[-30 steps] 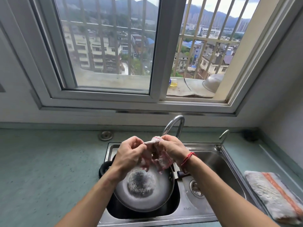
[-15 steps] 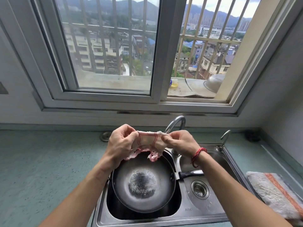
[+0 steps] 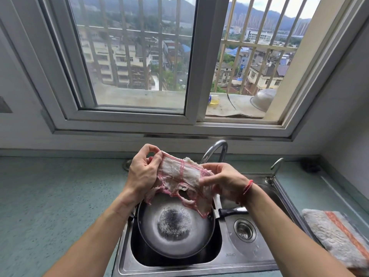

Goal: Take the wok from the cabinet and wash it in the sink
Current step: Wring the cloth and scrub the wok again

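A dark wok (image 3: 175, 228) sits in the left basin of the steel sink (image 3: 247, 258), its black handle (image 3: 231, 211) pointing right; a foamy patch covers its middle. Above the wok I hold a tattered white-and-pink dishcloth (image 3: 179, 176) stretched between both hands. My left hand (image 3: 142, 172) pinches its left edge. My right hand (image 3: 223, 180), with a red string at the wrist, grips its right side. The cloth's ragged lower edge hangs over the wok's far rim.
A curved tap (image 3: 216, 149) rises behind the cloth, with a smaller tap (image 3: 277, 164) to its right. A folded towel (image 3: 337, 234) lies on the counter at right. The green counter (image 3: 60, 196) stretches left. A metal bowl (image 3: 263, 99) and a bottle (image 3: 213, 99) rest on the window ledge.
Both hands have risen from just over the wok and moved apart, so the bunched dishcloth is now spread open between them.
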`<state>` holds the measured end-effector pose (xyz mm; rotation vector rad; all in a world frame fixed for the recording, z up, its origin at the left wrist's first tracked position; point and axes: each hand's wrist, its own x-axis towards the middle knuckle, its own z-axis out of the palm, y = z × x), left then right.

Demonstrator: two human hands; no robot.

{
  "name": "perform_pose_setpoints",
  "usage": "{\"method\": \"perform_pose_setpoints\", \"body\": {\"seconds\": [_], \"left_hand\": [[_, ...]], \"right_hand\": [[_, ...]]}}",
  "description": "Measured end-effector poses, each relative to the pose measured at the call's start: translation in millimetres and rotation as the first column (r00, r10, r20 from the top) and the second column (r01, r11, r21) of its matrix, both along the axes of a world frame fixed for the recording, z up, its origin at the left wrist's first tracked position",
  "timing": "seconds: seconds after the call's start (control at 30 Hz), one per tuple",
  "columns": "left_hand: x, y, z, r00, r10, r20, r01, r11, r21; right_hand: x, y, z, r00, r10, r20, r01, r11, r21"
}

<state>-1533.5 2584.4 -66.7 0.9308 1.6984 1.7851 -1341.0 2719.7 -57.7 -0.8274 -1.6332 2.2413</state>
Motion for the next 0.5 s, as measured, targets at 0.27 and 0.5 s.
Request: {"method": "perform_pose_setpoints", "body": {"seconds": [0.27,0.5], "left_hand": [[-6.8,-2.6,-10.6,0.998,0.062,-0.032,-0.063,0.997,-0.036],[-12.5,-4.1,-17.4,0.964,-0.007,0.266,0.029,0.996,-0.079]], "right_hand": [[4.9,6.8,-21.5,0.988,-0.113,-0.105,0.098,0.986,-0.138],[-7.6,1.0,-15.1,0.918,-0.37,-0.142,0.357,0.927,-0.111]]}}
